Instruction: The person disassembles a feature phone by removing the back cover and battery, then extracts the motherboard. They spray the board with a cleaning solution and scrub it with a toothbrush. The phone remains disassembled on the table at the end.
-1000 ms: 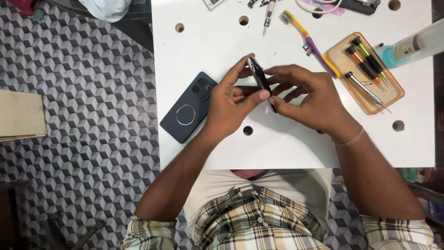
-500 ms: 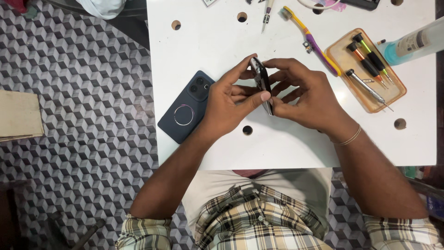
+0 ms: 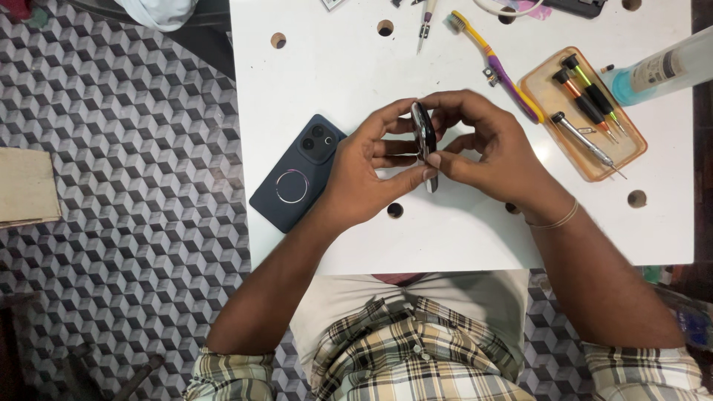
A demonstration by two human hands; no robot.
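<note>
Both grips pinch a slim dark phone edge-on above the white surface: left hand with thumb and fingers closed on it, right hand curled around it. Beyond lies a toothbrush.

I see both hands over the white table: my left hand and right hand pinch a phone edge-on between them. A dark back cover lies just left; screwdrivers sit in an orange tray.

A dark blue phone, toothbrush and screwdriver tray lie on the white table.
</note>
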